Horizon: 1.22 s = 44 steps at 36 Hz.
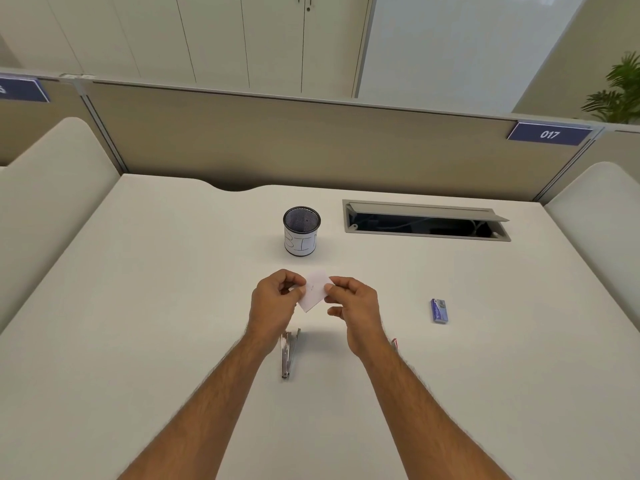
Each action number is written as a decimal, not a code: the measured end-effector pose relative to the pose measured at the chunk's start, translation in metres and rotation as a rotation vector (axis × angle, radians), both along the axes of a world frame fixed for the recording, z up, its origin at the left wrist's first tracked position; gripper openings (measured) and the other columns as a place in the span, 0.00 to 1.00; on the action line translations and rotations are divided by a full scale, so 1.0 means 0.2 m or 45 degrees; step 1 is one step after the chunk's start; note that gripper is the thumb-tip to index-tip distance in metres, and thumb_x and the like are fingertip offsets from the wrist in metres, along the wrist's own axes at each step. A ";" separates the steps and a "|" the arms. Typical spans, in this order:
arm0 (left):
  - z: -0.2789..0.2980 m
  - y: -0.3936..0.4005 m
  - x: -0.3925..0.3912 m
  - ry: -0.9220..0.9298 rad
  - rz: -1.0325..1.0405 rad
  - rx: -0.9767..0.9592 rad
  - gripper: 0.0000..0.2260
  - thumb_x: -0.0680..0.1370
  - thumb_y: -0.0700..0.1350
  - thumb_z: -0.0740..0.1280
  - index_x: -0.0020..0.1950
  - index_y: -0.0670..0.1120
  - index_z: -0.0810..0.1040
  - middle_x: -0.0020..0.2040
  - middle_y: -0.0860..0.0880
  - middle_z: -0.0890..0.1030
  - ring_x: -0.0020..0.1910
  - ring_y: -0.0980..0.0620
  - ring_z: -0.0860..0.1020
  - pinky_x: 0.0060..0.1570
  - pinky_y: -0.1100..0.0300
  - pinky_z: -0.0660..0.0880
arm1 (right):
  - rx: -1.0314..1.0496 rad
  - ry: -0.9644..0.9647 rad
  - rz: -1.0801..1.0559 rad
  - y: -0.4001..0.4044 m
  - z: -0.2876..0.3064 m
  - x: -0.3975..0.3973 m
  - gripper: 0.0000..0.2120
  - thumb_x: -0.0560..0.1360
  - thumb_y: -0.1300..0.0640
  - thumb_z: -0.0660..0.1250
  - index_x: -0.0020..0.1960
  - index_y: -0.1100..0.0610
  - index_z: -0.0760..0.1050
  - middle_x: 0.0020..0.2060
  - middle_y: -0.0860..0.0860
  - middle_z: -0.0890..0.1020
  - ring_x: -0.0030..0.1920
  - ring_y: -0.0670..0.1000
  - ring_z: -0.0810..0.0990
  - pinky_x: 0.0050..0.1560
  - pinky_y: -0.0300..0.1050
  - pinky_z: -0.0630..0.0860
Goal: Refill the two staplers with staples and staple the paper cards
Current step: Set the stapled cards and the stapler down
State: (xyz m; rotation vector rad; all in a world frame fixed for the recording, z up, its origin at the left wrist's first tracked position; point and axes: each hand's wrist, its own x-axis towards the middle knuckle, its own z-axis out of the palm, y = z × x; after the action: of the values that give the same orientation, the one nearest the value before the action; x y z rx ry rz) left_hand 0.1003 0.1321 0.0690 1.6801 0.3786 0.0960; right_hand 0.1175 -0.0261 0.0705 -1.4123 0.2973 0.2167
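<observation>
A small white paper card (314,289) is held above the middle of the desk between both hands. My left hand (275,303) pinches its left edge and my right hand (351,306) pinches its right edge. A tiny mark shows near the card's centre. A metal stapler (289,351) lies on the desk just below my left wrist, hinged wide apart. A sliver of a red object (394,344) peeks out beside my right wrist; most of it is hidden. A small blue staple box (440,310) lies to the right.
A black mesh pen cup (301,231) with a white paper label stands behind the hands. A cable hatch (426,220) with its lid raised is set into the white desk (156,306) at the back right. Partition panels surround the desk.
</observation>
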 end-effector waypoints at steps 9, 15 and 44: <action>0.02 0.02 0.04 -0.031 0.007 0.035 0.09 0.77 0.35 0.71 0.45 0.49 0.83 0.44 0.51 0.85 0.45 0.55 0.81 0.47 0.60 0.75 | -0.092 -0.004 -0.009 0.01 0.01 0.05 0.04 0.75 0.62 0.74 0.49 0.60 0.84 0.39 0.51 0.86 0.37 0.48 0.82 0.36 0.42 0.78; 0.03 0.05 0.08 0.013 0.105 0.076 0.04 0.78 0.41 0.72 0.46 0.51 0.83 0.47 0.48 0.84 0.49 0.52 0.80 0.44 0.58 0.73 | -0.142 -0.113 -0.091 0.03 0.03 0.13 0.01 0.75 0.63 0.74 0.45 0.59 0.84 0.35 0.50 0.85 0.33 0.47 0.79 0.32 0.40 0.76; 0.01 0.21 0.50 0.122 0.163 0.189 0.05 0.78 0.41 0.70 0.47 0.50 0.82 0.53 0.50 0.83 0.57 0.53 0.79 0.41 0.65 0.70 | -1.149 -0.633 0.120 0.32 0.01 0.87 0.08 0.80 0.60 0.68 0.53 0.58 0.87 0.50 0.52 0.80 0.58 0.52 0.72 0.51 0.39 0.67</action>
State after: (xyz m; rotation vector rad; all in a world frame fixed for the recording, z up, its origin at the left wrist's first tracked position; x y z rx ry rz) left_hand 0.2004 0.1736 0.0713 1.8099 0.5632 0.1411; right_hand 0.2916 0.0369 0.0717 -2.3100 -0.1151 -0.2335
